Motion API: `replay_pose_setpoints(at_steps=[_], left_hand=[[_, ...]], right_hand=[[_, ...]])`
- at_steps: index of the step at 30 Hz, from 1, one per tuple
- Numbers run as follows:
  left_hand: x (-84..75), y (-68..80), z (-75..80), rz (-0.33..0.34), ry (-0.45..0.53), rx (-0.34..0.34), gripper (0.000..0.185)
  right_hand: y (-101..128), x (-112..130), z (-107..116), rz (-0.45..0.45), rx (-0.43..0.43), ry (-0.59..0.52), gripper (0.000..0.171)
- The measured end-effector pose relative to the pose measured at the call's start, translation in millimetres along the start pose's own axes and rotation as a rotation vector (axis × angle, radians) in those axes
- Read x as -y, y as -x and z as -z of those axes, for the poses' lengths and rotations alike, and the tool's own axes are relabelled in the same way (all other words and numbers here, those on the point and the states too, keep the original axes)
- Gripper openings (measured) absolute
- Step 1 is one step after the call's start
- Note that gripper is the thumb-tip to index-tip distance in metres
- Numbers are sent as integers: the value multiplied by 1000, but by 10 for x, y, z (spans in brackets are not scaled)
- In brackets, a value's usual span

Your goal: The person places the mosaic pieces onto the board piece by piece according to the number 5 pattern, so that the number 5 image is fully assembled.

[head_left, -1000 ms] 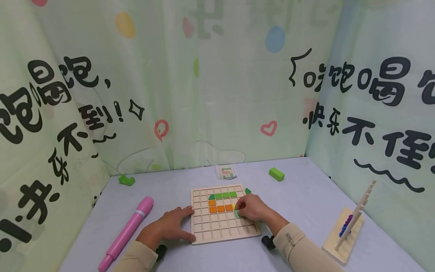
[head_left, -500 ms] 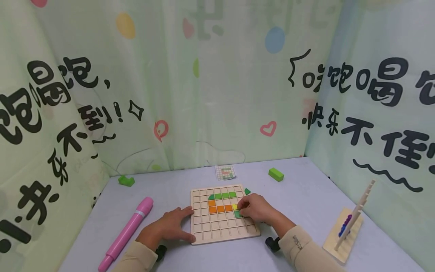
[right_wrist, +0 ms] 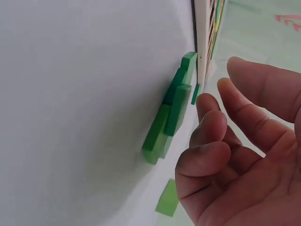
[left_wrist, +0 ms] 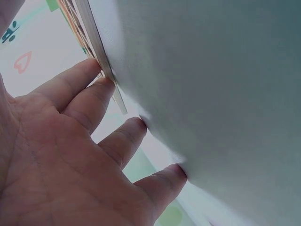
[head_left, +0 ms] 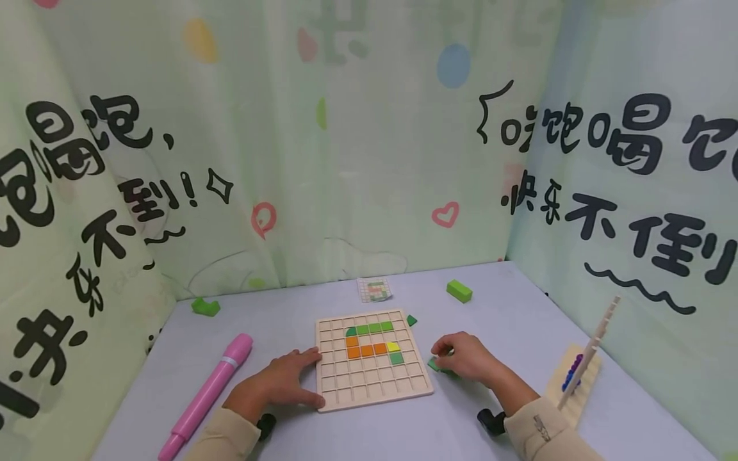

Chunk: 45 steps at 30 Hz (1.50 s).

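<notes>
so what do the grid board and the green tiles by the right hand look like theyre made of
The grid board looks like pale, unpainted wood: light tan, matte, with a layered edge in the left wrist view, possibly plywood. The green tiles look like thin flat pieces with a matte, solid green coat and crisp edges; painted wood seems likely, though plastic cannot be ruled out.

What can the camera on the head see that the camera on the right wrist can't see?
Only the head view shows the left hand resting at the board's left edge, the pink pen, the bead rack and the colored tiles set in the grid. Only the right wrist view shows the green pieces up close, lying on the table with the fingers curled near them, not gripping. Both show the right hand and the wooden board.
</notes>
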<state>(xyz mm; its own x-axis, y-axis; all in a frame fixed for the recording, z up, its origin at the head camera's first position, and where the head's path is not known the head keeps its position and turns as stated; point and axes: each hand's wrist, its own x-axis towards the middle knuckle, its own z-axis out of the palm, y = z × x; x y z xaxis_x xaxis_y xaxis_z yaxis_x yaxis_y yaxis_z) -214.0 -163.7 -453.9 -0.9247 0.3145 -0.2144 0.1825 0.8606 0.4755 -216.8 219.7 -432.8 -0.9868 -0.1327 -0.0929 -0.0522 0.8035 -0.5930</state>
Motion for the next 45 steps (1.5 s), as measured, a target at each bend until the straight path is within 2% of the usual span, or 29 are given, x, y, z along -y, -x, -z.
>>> replay_pose_setpoints(at_steps=[8, 15, 24, 27, 32, 37, 45], left_hand=[[-5, 38, 37, 31, -4, -4, 95], [0, 38, 46, 34, 10, 1, 94], [13, 40, 19, 24, 18, 7, 94], [13, 41, 24, 23, 13, 6, 94], [20, 30, 41, 24, 2, 3, 95], [18, 16, 36, 22, 8, 5, 95], [17, 13, 16, 13, 25, 3, 95]], right_hand=[[54, -107, -16, -2, -37, 106, 18], [45, -147, -53, -23, -39, 137, 19], [71, -155, -53, -10, -57, 147, 7], [75, -123, -40, 15, -60, 122, 7], [33, -6, -63, 54, -53, 6, 10], [-18, 131, -164, 96, -2, -89, 12], [-83, 312, -309, 160, 80, -104, 9]])
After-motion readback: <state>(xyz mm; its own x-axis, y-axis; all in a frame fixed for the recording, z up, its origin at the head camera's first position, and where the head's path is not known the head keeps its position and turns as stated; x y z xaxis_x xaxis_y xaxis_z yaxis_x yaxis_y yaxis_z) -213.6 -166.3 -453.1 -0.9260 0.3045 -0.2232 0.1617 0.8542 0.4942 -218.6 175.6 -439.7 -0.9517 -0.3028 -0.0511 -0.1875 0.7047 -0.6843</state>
